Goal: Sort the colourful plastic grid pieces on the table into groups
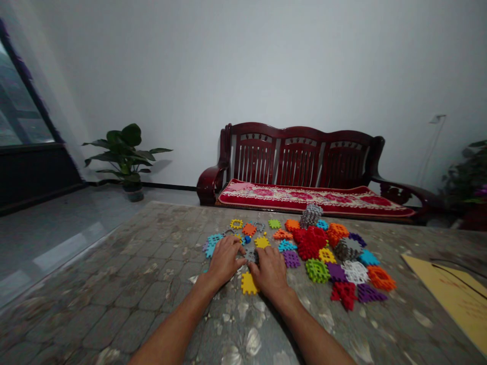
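Low over the table, my left hand point(225, 256) and my right hand point(271, 268) face each other with a small gap between their thumbs. A grey interlocking plastic tile point(250, 255) sits in that gap, pinched from both sides and partly covered by the fingers. Just in front of the right wrist lies a yellow square tile point(249, 284). Beyond the fingertips are another yellow tile point(262, 242), a small blue piece point(247, 239) and an orange tile point(249, 229). Light blue tiles point(213, 245) lie beside my left hand.
A spread of building tiles covers the table's right part, with a red built shape point(312, 243) and a grey one point(311, 216). Yellow paper point(452, 299) and a dark cable lie at the right edge. Behind the table point(125, 284) stand a wooden bench point(297, 157) and a potted plant point(129, 152).
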The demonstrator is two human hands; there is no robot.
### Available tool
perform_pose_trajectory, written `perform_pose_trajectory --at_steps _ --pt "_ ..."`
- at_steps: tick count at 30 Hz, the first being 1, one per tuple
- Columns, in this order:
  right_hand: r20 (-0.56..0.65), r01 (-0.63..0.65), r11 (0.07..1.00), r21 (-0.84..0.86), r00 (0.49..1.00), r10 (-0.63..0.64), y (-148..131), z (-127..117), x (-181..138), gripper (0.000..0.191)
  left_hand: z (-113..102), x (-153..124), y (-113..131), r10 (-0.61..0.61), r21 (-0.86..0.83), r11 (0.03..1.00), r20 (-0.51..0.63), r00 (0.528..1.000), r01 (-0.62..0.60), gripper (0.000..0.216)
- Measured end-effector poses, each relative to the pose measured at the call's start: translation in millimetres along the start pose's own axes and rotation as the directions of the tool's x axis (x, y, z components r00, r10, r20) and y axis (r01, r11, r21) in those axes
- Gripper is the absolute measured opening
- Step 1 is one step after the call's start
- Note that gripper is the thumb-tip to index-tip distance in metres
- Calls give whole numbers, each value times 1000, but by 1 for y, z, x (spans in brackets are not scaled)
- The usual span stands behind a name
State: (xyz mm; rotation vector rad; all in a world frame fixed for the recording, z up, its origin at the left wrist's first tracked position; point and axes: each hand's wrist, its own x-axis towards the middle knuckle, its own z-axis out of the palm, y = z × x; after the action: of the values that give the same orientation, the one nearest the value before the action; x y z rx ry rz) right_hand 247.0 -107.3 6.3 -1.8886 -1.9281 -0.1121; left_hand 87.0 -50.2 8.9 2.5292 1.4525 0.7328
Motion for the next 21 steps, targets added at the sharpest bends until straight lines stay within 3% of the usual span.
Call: perform_pose_trajectory --at_steps 8,21 --pt "-17 31 1000 -3 999 -31 4 6 -1 23 0 0 -2 35 -47 998 -23 999 -36 10" --pt "-196 109 993 39 975 -99 9 7 0 47 -3 0 1 72 -29 997 -79 994 -75 11"
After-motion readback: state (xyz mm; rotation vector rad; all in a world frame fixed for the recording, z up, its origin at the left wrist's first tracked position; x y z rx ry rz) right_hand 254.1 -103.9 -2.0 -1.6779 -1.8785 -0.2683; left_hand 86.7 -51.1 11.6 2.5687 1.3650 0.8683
